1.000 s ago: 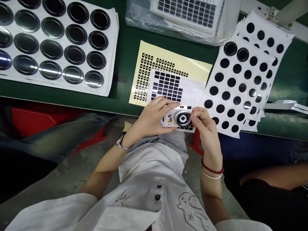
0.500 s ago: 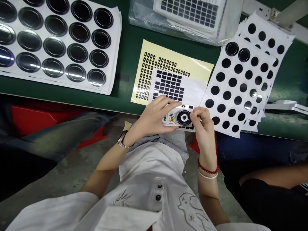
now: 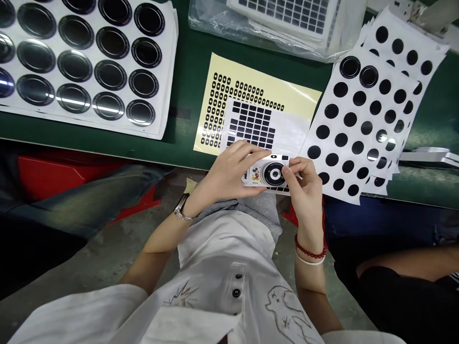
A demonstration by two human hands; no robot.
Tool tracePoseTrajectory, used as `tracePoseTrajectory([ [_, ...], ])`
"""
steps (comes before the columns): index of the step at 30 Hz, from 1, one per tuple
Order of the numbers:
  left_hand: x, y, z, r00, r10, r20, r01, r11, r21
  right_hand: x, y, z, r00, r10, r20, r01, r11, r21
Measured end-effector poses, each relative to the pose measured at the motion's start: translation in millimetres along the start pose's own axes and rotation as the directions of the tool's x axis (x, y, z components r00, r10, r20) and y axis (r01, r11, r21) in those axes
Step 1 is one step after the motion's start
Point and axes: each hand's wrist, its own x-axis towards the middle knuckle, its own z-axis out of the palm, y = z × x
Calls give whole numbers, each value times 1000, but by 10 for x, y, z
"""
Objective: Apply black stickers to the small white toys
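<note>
1. A white compact camera point(image 3: 265, 173) printed with Mickey Mouse is held in both hands, just past the near edge of a green workbench point(image 3: 186, 138), above the person's lap.
2. Its left end is firmly grasped by the left hand point(image 3: 229, 174), with the fingers curved over the top edge.
3. Its right end is pinched by the right hand point(image 3: 304, 193), with the fingertips point(image 3: 292, 167) placed just beside a round lens ring point(image 3: 274, 174).
4. A strip of small black rectangles point(image 3: 278, 189) is seen just below the camera; its backing cannot be made out.
5. On the bench beyond, a white sheet of black rectangular stickers point(image 3: 251, 125) is laid over a pale yellow sheet of small black rounded labels point(image 3: 294, 88).
6. To the right, stacked white sheets of flat black discs point(image 3: 358, 119) are spread, with two ringed discs point(image 3: 359, 71) near the far edge.
7. To the left, a white sheet of glossy black ringed discs point(image 3: 169, 81) is laid out in rows.
8. Farthest off, a clear plastic bag point(image 3: 204, 19) is lying at the far side of the bench.
</note>
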Motion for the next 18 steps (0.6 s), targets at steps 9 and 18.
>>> tracePoseTrajectory([
  [9,2,12,-24,1000,14,8,-14,1000,0,15,-9,-22,999,-12,39,12,1000,6],
  [18,0,15,-25,1000,10,16,-10,1000,10,33,-29,-68,994,-29,107,30,999,-12],
])
